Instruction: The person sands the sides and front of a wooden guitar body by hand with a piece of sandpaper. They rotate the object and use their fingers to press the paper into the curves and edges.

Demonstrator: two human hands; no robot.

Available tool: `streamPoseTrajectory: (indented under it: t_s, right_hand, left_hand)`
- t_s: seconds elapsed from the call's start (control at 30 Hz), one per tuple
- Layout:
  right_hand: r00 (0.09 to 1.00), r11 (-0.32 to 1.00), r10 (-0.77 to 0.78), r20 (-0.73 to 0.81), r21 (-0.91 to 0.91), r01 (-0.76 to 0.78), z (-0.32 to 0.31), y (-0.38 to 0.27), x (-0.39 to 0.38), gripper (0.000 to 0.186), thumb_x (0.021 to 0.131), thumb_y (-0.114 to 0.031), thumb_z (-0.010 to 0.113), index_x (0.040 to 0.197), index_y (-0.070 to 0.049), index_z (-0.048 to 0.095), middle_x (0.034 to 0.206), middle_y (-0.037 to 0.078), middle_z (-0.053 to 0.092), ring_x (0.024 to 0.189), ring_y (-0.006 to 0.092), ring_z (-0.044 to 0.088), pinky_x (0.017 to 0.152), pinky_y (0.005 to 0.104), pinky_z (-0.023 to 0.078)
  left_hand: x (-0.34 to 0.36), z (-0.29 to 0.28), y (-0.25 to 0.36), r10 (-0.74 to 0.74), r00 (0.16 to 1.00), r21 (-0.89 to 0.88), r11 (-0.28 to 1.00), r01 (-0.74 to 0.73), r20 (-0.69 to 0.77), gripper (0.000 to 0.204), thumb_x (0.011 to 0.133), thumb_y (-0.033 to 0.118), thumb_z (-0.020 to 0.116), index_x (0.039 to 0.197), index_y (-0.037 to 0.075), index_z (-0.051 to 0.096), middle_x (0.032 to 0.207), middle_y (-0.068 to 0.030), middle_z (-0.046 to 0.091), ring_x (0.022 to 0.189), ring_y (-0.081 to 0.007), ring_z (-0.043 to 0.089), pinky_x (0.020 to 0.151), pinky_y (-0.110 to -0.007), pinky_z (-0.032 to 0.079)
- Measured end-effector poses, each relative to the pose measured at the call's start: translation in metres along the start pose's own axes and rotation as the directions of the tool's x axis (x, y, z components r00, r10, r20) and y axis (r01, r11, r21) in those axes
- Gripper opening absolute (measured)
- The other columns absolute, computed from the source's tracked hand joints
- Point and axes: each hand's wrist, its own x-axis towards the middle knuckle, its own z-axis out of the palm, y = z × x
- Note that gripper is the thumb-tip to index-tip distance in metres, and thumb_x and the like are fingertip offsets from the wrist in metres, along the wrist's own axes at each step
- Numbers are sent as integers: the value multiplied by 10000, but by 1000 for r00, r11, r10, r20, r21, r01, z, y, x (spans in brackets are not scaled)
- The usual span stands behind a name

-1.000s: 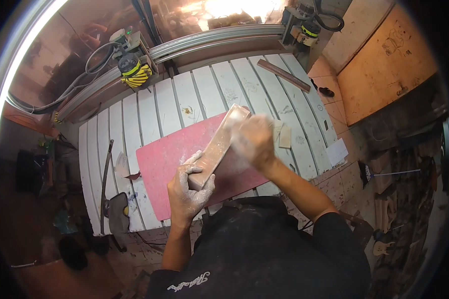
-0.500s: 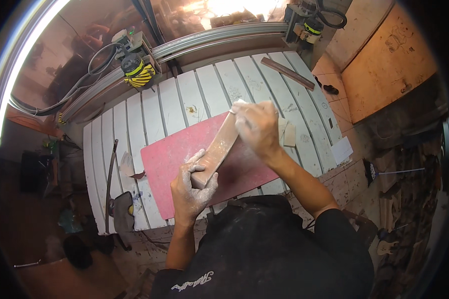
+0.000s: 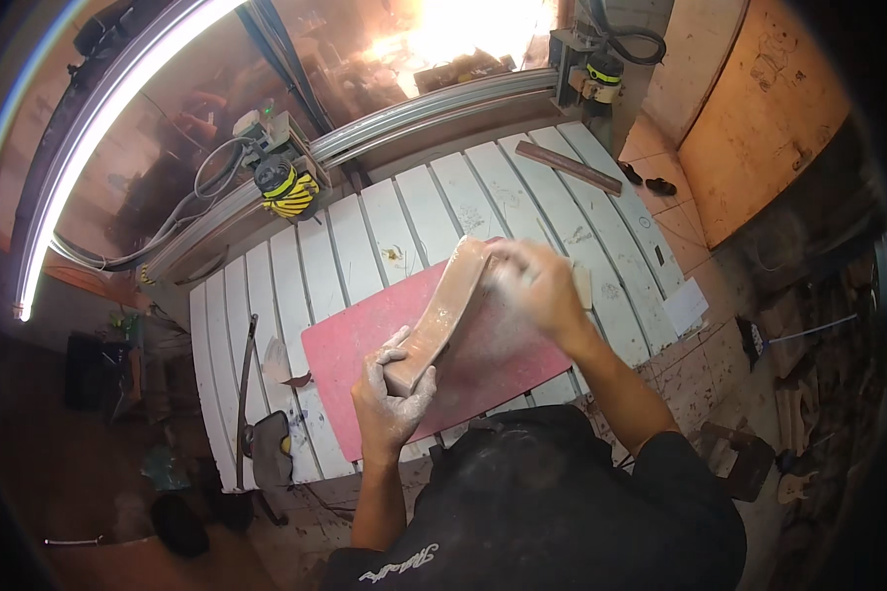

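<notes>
My left hand (image 3: 392, 394), whitened with dust, is closed round the near end of a long, curved brown wooden piece (image 3: 442, 313). The piece is held tilted over a pink mat (image 3: 365, 344), its far end pointing away from me. At that far end, my right hand (image 3: 544, 286) is beside the right edge with its fingers curled inward. Motion blurs those fingertips, so what they hold is unclear. Pale dust lies on the mat under the right hand.
The mat lies on a white slatted table (image 3: 419, 212). A dark wooden strip (image 3: 569, 167) lies at the back right, and a thin dark bar (image 3: 245, 394) at the left. Behind runs a metal rail (image 3: 434, 108) carrying a machine head with a striped cover (image 3: 288, 192).
My right hand has moved off the far tip to the piece's right edge. The left hand keeps its grip. The whole view has shifted, so the table appears lower and farther right.
</notes>
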Motion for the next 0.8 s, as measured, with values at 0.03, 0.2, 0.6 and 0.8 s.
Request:
streamPoseTrajectory:
  t_s: [0.03,0.2,0.6,0.8]
  right_hand:
    - [989,994,-99,111,-26,103,2,-10,-13,392,880,-128,648,1255,-51,733,870,167,742,816,288,724,757,407,565]
    - [830,966,-80,552,-162,201,36,-24,-66,796,795,-159,687,1564,-231,496,751,123,662,729,335,641,737,477,565]
    - [963,956,122,242,-290,-49,3,50,21,520,867,-126,616,1383,-156,677,941,217,740,912,419,711,858,433,574]
    - [941,952,262,214,103,-288,9,97,-14,338,958,-227,635,1180,2,747,1098,184,780,1010,296,761,931,387,559]
  left_hand:
    - [1,1,0,-6,1000,-3,1000,6,-12,444,782,52,834,1127,17,557,1271,-270,711,1165,-324,713,982,-412,556]
    - [-3,-2,5,-39,999,41,998,40,-18,468,781,56,861,1154,1,584,1267,-269,712,1112,-325,739,932,-401,590]
    - [6,-6,9,-29,996,88,995,36,-79,460,789,69,841,1174,-1,599,1165,-198,718,1069,-270,704,955,-383,546]
    - [12,-13,-5,-57,993,89,994,66,-99,444,818,122,837,1183,-6,618,1125,-193,731,1040,-295,728,935,-390,558]
